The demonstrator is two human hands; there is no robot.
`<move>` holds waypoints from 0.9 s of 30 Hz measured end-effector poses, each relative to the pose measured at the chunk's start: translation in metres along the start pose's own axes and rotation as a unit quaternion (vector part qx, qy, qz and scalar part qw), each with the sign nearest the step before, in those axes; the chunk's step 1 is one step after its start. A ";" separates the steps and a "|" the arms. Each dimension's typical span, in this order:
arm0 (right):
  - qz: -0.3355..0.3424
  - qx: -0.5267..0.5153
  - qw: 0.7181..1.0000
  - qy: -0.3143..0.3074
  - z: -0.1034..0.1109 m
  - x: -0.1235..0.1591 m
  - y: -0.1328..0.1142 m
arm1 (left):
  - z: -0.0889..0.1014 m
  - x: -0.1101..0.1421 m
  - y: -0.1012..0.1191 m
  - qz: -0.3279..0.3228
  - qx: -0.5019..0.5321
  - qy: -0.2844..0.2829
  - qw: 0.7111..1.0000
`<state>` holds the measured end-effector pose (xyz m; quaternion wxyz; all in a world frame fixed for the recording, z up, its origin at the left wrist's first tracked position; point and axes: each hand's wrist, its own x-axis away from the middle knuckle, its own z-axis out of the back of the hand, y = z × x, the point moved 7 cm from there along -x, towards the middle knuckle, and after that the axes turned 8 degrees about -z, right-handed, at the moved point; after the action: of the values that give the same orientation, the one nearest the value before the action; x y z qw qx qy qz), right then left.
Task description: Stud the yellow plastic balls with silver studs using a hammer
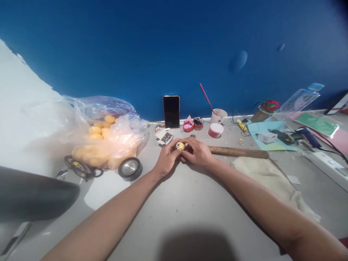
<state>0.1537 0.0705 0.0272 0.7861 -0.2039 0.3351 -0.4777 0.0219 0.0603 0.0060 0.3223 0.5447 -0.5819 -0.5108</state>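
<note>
A small yellow ball (179, 145) with dark and silvery bits on its upper left side sits between my two hands, just above the table. My left hand (166, 158) pinches it from the left with thumb and fingers. From the other side, the curled fingers of my right hand (199, 151) close on it, hiding part of its surface. Beyond my left hand stands a small white box (160, 136) of tiny shiny metal pieces. A hammer with a wooden handle (239, 151) lies to the right of my right hand, partly hidden by it.
A clear plastic bag (106, 103) of yellow balls lies left, near a black roll (130, 168). Along the blue wall stand a phone (171, 112), small red tubs (188, 126) and a paper cup (218, 116). A beige cloth (258, 174) and power strip (326, 163) lie right.
</note>
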 end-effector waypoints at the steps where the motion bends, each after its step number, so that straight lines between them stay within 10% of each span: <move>1: -0.004 -0.008 1.000 -0.003 0.002 -0.001 0.000 | 0.000 0.000 -0.001 0.005 0.001 -0.001 1.000; 9: -0.155 -0.169 0.971 -0.069 0.009 -0.009 0.007 | 0.003 0.004 -0.004 -0.001 -0.055 0.019 0.998; 27: -0.249 -0.355 0.896 -0.097 0.005 -0.008 0.020 | 0.005 0.006 -0.009 0.028 0.010 0.007 1.000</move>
<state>0.1675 0.0867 0.0202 0.5452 -0.5917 0.3428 -0.4849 0.0192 0.0572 -0.0048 0.3351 0.5348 -0.5999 -0.4918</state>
